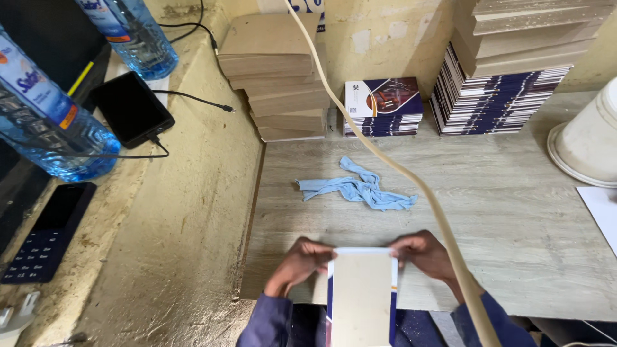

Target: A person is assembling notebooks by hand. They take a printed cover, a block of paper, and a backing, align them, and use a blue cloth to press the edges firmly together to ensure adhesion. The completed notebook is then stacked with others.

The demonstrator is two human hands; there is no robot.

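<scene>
You've got the booklet (362, 295) at the near table edge (514, 257), left hand (297, 265) and right hand (424, 254) both pinching its far corners, so keep those grips level and square, well short of the blue rag (357, 187).

A crumpled blue cloth (357, 187) is laid on the wooden table (514, 218), with stacks of dark-covered booklets (383, 106) and brown boards (276, 77) ranged against the wall. Two water bottles (45, 115) and a black phone (132, 108) are seen on the ledge at left.
</scene>
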